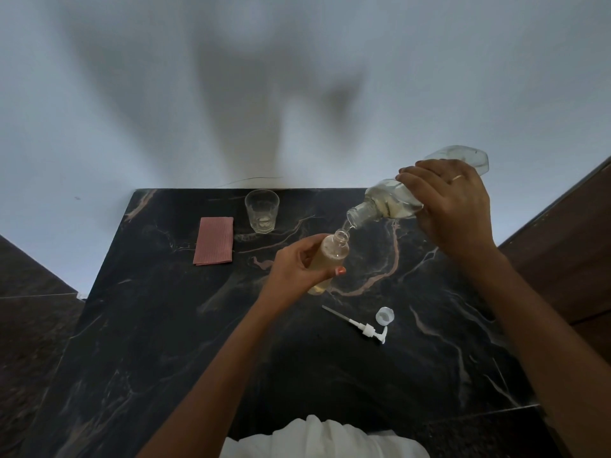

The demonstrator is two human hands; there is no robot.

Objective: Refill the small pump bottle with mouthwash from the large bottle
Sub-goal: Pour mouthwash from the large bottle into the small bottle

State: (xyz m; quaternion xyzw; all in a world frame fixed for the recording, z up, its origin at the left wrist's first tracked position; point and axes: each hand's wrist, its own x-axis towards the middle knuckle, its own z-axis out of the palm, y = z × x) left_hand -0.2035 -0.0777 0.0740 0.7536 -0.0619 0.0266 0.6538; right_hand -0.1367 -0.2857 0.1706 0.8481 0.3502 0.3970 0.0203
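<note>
My left hand (299,267) grips the small clear bottle (334,251), tilted, its open mouth pointing up and to the right. Pale yellow liquid fills much of it. My right hand (453,201) holds the large clear bottle (390,201) tipped neck-down to the left. Its mouth sits just above the small bottle's mouth, and a thin stream of liquid runs between them. The white pump head (362,327) with its long tube lies on the dark marble table (165,342), below and to the right of the small bottle. A white cap (385,315) lies beside it.
An empty drinking glass (262,209) stands near the table's far edge, by the white wall. A folded pink cloth (214,240) lies to its left. Dark wooden surfaces flank the table on the left and right. White fabric shows at the bottom edge.
</note>
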